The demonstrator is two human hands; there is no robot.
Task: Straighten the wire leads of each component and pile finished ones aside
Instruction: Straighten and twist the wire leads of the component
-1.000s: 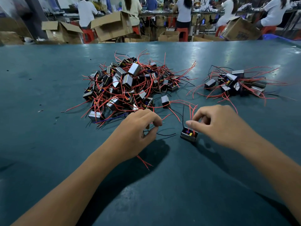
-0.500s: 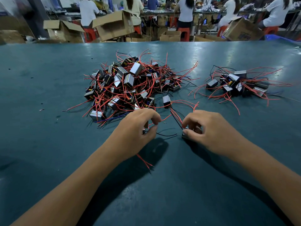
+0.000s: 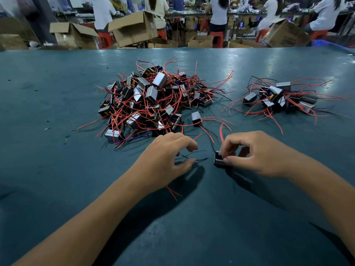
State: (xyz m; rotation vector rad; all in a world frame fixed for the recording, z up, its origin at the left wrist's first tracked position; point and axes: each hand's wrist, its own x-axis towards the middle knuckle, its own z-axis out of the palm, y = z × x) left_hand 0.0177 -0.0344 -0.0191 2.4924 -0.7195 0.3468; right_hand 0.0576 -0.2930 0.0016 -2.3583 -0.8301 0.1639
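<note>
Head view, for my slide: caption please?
Right hand grips a component, left hand pinches a wire between two piles.

A dark green table [image 3: 57,189] holds a large heap of wired parts [image 3: 151,100], a smaller pile [image 3: 278,98] to its right, and one loose part [image 3: 196,118] between.

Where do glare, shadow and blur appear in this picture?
Head view: pale glare patches on the far table; dark shadows under both forearms and beneath the left hand; background workers look soft; the table's far edge bows from wide-angle distortion.
</note>
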